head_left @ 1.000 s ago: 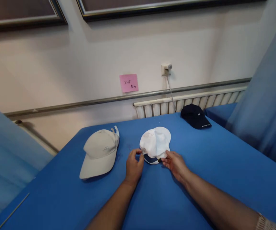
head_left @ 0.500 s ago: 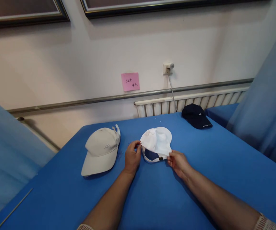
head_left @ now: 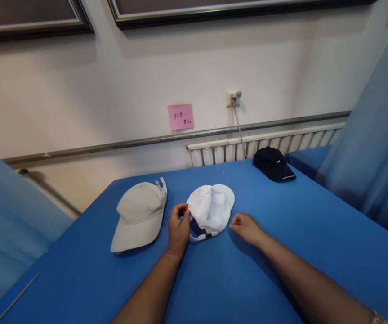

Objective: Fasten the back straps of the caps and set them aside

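Observation:
A white cap [head_left: 210, 207] lies on the blue-covered table, its brim pointing away to the upper right and its strap with a dark buckle facing me. At its left edge, my left hand [head_left: 179, 227] pinches the fabric between thumb and fingers. My right hand [head_left: 246, 228] is just off the cap's right side, fingers curled together with nothing visible in them. To the left sits a beige cap [head_left: 141, 213], brim towards me, with a small logo on its front and a loose strap end sticking up at the back.
A dark navy cap [head_left: 274, 164] rests near the far right edge of the table [head_left: 214, 288]. Behind are a radiator [head_left: 227, 152], a metal rail [head_left: 129, 143] and a plugged-in cord [head_left: 239, 128]. Blue curtains [head_left: 365, 144] hang on both sides. A thin rod [head_left: 16, 297] lies at lower left.
My right hand has let go of the white cap's back edge and is now apart from it. The cap has shifted slightly left and turned, with my left hand still on it.

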A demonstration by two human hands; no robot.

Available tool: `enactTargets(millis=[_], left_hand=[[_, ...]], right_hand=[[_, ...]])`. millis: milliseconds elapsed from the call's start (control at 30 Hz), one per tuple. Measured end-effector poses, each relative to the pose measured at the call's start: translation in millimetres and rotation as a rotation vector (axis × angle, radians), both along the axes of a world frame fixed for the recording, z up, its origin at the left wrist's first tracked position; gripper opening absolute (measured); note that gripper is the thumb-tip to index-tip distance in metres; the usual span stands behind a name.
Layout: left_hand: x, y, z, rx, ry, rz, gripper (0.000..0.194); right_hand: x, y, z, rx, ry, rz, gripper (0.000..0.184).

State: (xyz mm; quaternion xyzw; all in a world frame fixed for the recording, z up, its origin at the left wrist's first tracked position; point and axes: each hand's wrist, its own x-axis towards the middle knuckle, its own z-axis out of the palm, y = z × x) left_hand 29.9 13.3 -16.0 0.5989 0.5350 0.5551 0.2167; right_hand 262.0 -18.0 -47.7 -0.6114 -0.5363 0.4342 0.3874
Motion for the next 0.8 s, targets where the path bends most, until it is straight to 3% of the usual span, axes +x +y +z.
enactTargets(millis=[133, 333, 433, 567, 800], left_hand=[[1.0, 3.4, -1.6, -0.074, -0.077, -0.056, 0.02], [29.2, -31.2, 3.9, -0.017, 0.033, -0.234, 0.016], [40.3, -44.6, 3.9, -0.065, 0.056, -0.379, 0.021], [46.2, -43.7, -0.6, -0.23, -0.055, -0.55, 0.043], [49.1, -37.3, -1.7, -0.423, -0.29, -0.734, 0.049]], right_hand=[[-3.0, -3.6, 1.7, 0.312, -0.16, -0.09, 0.01], [-7.7, -5.6, 8.3, 0.553, 0.016, -0.077, 0.041], [-5.6, -6.7, 13.0, 0.546, 0.094, -0.007, 0.043], [-7.4, -10.3, 17.1, 0.461, 0.174, 0.137, 0.041], [-15.6, -9.0, 8.7, 0.316, 0.217, 0.109, 0.016]])
